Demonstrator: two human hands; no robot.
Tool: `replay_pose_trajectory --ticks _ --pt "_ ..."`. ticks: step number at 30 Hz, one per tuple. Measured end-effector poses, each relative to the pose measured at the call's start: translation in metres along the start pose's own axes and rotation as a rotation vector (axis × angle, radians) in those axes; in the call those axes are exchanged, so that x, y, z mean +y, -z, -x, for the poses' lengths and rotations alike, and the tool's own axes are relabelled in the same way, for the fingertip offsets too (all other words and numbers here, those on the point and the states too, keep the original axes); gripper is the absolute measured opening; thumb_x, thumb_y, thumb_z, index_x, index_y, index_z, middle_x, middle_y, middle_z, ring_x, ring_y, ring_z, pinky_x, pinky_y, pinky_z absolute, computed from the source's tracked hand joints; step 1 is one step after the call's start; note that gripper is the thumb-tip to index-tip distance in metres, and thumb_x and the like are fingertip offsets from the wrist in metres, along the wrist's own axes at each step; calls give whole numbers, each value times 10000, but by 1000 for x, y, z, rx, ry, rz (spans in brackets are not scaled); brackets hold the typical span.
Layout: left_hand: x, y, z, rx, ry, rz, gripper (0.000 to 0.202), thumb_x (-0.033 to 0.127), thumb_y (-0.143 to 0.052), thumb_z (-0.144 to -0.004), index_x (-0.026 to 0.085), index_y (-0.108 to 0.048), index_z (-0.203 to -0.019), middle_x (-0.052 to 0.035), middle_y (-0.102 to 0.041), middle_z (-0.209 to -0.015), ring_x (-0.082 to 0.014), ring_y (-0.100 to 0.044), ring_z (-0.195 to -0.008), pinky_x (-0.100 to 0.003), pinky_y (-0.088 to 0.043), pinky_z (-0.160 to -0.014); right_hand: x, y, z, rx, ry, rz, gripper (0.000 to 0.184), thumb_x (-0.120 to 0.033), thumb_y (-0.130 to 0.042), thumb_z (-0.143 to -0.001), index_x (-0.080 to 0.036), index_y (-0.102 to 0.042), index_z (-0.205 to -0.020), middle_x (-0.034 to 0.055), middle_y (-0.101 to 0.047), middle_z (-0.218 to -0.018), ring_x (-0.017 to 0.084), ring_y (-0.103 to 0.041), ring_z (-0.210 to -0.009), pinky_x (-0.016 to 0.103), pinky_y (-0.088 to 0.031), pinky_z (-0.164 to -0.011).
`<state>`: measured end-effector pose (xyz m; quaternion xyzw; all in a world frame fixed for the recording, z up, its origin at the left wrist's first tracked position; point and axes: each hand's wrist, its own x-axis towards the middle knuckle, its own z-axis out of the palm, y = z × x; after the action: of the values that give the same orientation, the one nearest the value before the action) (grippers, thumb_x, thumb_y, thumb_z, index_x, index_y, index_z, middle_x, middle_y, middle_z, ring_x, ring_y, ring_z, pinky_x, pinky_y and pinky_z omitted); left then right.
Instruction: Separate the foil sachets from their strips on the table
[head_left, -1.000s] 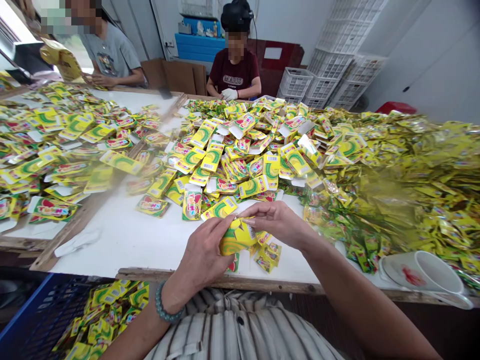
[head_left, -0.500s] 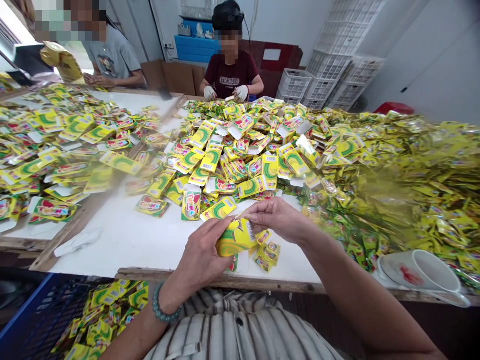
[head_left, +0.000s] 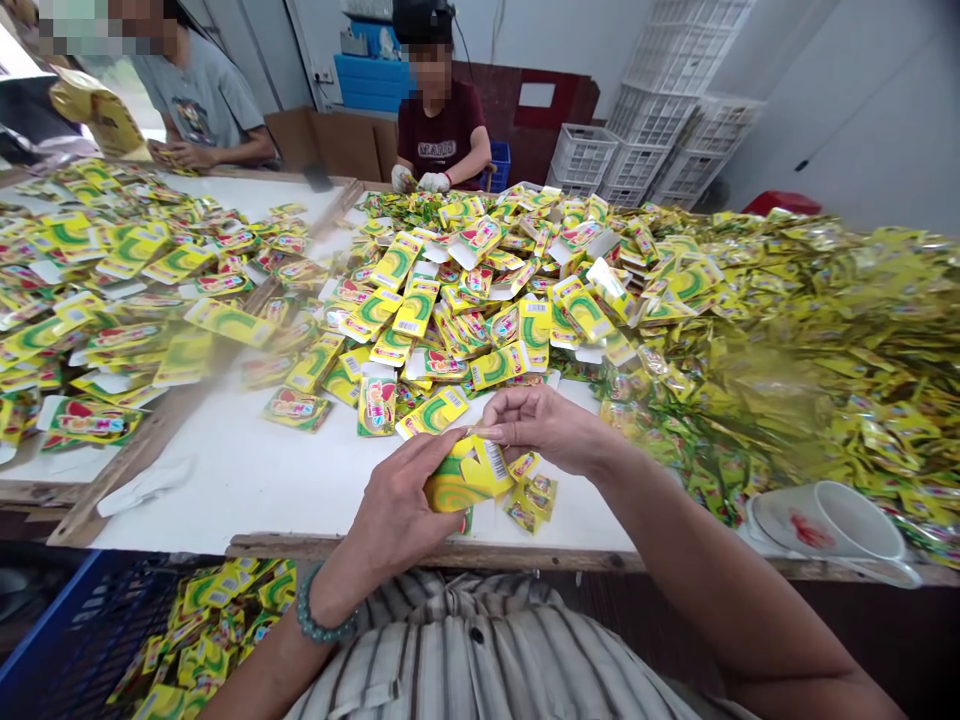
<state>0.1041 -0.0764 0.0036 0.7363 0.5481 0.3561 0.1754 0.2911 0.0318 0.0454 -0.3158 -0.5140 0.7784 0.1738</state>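
Note:
My left hand (head_left: 397, 505) is closed round a small yellow and green carton (head_left: 469, 476), held just above the near edge of the white table (head_left: 247, 475). My right hand (head_left: 544, 428) pinches the carton's top flap from the right. A few small sachets (head_left: 531, 500) lie on the table under my hands. A heap of flat yellow cartons (head_left: 457, 310) covers the table beyond them.
A mass of loose yellow sachets (head_left: 810, 330) fills the right side. A white cup (head_left: 832, 520) lies tipped at the near right edge. A blue crate (head_left: 82, 640) with filled packs sits low left. Two other people work at the far side, near stacked white crates (head_left: 660, 120).
My hands have risen slightly with the carton, and my right fingers have shifted on its top flap. The person at the far side has brought both gloved hands together.

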Motion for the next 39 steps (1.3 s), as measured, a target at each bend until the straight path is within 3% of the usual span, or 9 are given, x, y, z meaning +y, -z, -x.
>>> replay_pose_trajectory --ticks 9,19,26,32,39 --pt "6 3 -4 -11 34 31 670 119 -663 -597 181 -591 -1261 -81 -686 -1123 -247 -652 -1026 -349 -552 -881 -8 1 -1 7 -66 15 313 -328 -865 -568 -129 -654 -686 -8 -648 -683 76 -599 -589 192 -523 -579" --pt "7 4 -5 -52 35 93 643 109 -663 -592 129 -614 -1232 -105 -687 -1132 -244 -650 -1038 -340 -548 -899 -11 3 -1 12 -91 58 228 -252 -848 -562 -122 -682 -650 -22 -644 -619 59 -577 -541 177 -494 -556" --pt "7 2 -3 -6 -8 35 689 88 -619 -577 98 -594 -1265 -135 -664 -1145 -256 -635 -1044 -367 -537 -915 -12 4 3 18 -49 126 236 -271 -848 -588 -123 -680 -662 -14 -642 -627 67 -572 -552 199 -505 -577" --pt "8 5 -4 -51 45 126 677 89 -624 -578 110 -610 -1255 -113 -671 -1130 -236 -640 -1025 -339 -536 -901 -9 7 3 -5 -51 104 277 -309 -861 -571 -127 -681 -678 -2 -655 -669 88 -607 -596 212 -520 -588" --pt "11 5 -3 -36 11 113 672 80 -609 -586 94 -603 -1258 -122 -665 -1120 -233 -636 -1005 -340 -532 -883 -11 5 6 9 -42 162 287 -320 -856 -589 -123 -658 -654 1 -652 -677 66 -565 -564 204 -493 -575"
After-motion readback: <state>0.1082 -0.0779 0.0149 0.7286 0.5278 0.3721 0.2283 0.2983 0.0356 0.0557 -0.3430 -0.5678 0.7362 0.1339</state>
